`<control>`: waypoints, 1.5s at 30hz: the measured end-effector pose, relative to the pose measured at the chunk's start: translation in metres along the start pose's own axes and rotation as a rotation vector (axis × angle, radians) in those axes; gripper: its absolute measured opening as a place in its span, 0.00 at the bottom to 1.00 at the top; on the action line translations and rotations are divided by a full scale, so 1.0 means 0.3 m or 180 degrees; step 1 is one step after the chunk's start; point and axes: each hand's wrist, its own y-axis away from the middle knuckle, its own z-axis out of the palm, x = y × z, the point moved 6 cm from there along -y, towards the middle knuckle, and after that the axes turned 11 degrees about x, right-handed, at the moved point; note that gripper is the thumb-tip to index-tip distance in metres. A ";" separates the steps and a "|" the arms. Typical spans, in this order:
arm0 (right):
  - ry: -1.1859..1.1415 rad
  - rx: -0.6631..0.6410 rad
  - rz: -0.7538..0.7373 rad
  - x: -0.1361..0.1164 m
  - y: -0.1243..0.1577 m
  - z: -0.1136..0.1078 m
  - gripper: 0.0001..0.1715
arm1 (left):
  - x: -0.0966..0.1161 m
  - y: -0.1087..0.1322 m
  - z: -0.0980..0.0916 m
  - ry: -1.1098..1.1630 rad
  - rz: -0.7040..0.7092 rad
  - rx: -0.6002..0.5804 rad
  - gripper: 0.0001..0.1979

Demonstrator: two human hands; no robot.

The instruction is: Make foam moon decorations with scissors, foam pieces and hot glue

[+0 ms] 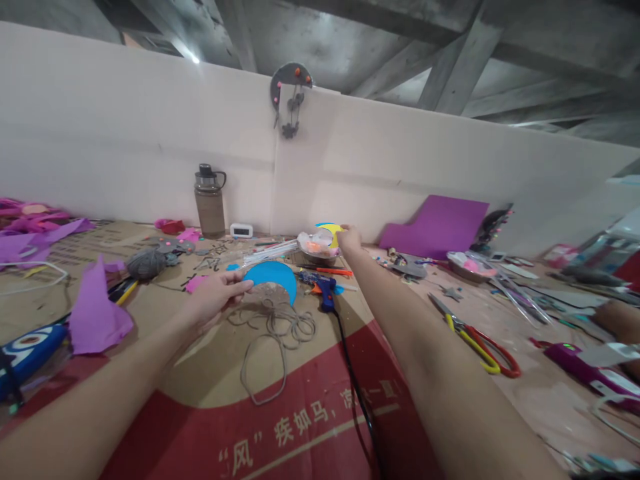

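Note:
My left hand [219, 295] pinches a blue crescent-shaped cutout [280, 277] by its left tip. The cutout hangs over a loose tangle of grey yarn [287, 327] on the cardboard. Stretched out further, my right hand [351, 239] has its fingers closed at the edge of a yellow cutout [330, 230] with a blue rim. That cutout is above a small bowl [319, 248] of pale and orange bits. Between the two hands lies a blue glue gun [326, 292], its black cord running toward me. My right fingertips are partly hidden.
Red-and-yellow-handled scissors [483, 343] lie to the right, near a purple sheet [440, 227]. A bottle [209, 203] and small white clock [241, 231] stand by the partition. At left are a grey yarn ball [146, 263] and purple felt [97, 310]. Another person's hand [617, 323] is far right.

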 end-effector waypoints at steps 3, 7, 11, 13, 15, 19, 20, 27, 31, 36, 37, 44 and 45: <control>0.0182 0.0017 -0.0096 -0.014 0.035 0.006 0.26 | 0.001 0.000 0.000 0.0086 -0.0074 0.0024 0.14; 0.0127 -0.0076 -0.0401 -0.068 0.126 -0.021 0.20 | 0.016 -0.002 0.003 0.0266 -0.0061 0.0056 0.14; -0.0322 -0.0987 -0.0749 -0.150 0.300 -0.039 0.23 | 0.022 -0.002 0.006 0.0457 -0.0071 0.0043 0.14; -0.0801 -0.1824 -0.0980 -0.200 0.433 -0.041 0.28 | 0.017 0.000 0.013 0.0412 -0.0074 -0.0080 0.14; -0.0979 -0.2255 -0.1205 -0.234 0.553 -0.060 0.23 | 0.012 0.002 0.023 0.0313 -0.0060 -0.0232 0.13; -0.1137 -0.1981 -0.1380 -0.256 0.666 -0.121 0.08 | 0.019 0.004 0.034 0.0202 0.0008 -0.0504 0.16; -0.1195 -0.1799 -0.1337 -0.252 0.666 -0.137 0.08 | 0.025 0.003 0.030 0.0188 0.0034 -0.0504 0.17; -0.2319 -0.0586 0.0056 -0.127 0.563 -0.215 0.15 | 0.097 0.073 0.047 -0.1640 0.1002 -0.1237 0.16; -0.2465 -0.0504 0.0446 -0.068 0.576 -0.208 0.12 | 0.125 0.147 0.109 -0.2386 0.1782 -0.1916 0.12; -0.2386 -0.0822 0.0006 -0.094 0.663 -0.192 0.14 | 0.161 0.121 0.107 -0.1738 0.1711 -0.0631 0.19; -0.2427 -0.0942 -0.0121 -0.111 0.688 -0.188 0.14 | 0.151 0.118 0.111 -0.1370 0.1448 -0.0491 0.20; -0.2413 -0.1462 -0.0588 -0.176 0.820 -0.163 0.13 | 0.076 0.121 0.173 0.0457 0.0468 -0.0424 0.20; -0.2405 -0.1519 -0.0604 -0.177 0.826 -0.161 0.13 | 0.072 0.114 0.166 0.0396 0.0502 -0.0362 0.19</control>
